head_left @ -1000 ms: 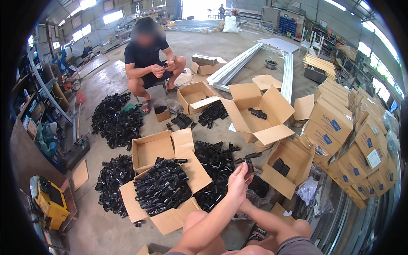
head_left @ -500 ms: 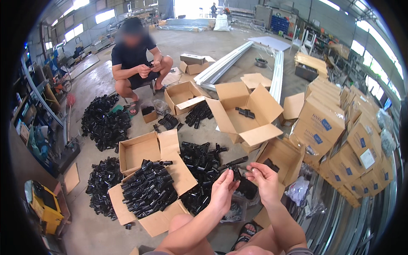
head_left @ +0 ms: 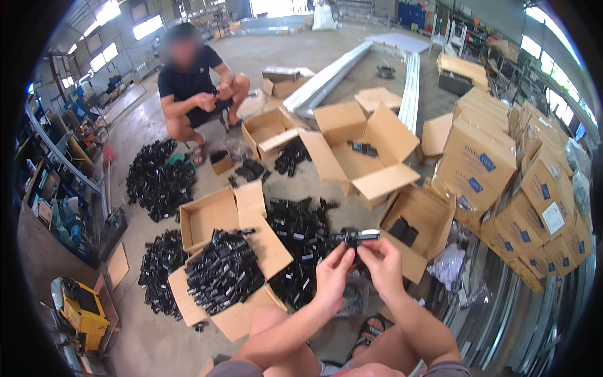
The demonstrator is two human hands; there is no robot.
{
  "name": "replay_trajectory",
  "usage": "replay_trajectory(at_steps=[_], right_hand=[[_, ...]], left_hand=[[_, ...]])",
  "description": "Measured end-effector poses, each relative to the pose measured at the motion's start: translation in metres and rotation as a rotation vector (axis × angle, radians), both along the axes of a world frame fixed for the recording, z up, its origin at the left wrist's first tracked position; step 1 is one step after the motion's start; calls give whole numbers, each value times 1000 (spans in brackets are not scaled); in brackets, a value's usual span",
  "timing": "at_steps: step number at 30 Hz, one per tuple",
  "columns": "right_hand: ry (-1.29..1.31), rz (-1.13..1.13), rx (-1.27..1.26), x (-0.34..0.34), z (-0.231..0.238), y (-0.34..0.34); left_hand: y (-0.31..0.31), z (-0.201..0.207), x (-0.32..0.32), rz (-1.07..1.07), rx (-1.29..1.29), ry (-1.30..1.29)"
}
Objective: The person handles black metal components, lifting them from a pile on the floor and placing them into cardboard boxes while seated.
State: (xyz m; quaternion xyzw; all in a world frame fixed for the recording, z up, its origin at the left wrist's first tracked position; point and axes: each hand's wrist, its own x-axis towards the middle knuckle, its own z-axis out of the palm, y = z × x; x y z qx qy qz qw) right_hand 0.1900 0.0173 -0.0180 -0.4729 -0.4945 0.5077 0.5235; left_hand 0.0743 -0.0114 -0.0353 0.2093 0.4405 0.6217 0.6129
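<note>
My left hand [head_left: 333, 276] and my right hand [head_left: 382, 269] are close together, both closed on a black elongated part [head_left: 355, 237] with a pale shiny strip at its right end. The part lies nearly level above the fingertips; its exact kind cannot be made out. Behind and left of it is a heap of similar black parts [head_left: 295, 232] on the floor. An open cardboard box [head_left: 276, 248] left of my hands is piled with more black parts [head_left: 225, 270]. Below my hands a clear plastic container [head_left: 353, 300] is partly hidden.
A co-worker [head_left: 191, 81] squats at the far left, hands on a small dark part. Further black heaps [head_left: 162, 182] lie left. Open boxes [head_left: 367, 179] stand ahead, one [head_left: 433, 220] right of my hands. Stacked cartons [head_left: 477, 157] and long metal profiles [head_left: 502, 327] fill the right side.
My right hand has moved in beside the left and now grips the black part too. The part has turned from slanting to nearly level. The view has shifted slightly.
</note>
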Motion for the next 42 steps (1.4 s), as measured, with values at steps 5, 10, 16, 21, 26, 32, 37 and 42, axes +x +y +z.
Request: replay_trajectory(at_steps=[5, 10, 16, 21, 26, 32, 37, 42], right_hand=[[41, 23, -97, -1, -4, 2], [119, -6, -71, 1, -9, -2], [154, -10, -77, -4, -13, -2], [195, -7, -86, -7, -9, -3], [174, 9, -145, -3, -7, -1], [145, -1, -174, 0, -10, 0], [196, -10, -148, -3, -14, -2], [390, 20, -214, 0, -18, -1]], left_hand=[[1, -3, 1, 31, -35, 19], [0, 5, 6, 52, -51, -7], [1, -9, 4, 55, 11, -25], [-3, -3, -1, 61, -34, -11], [-2, -4, -2, 61, -29, 25], [-3, -6, 0, 55, 0, -40], [-1, -9, -2, 42, 7, -37], [-1, -7, 1, 49, -20, -20]])
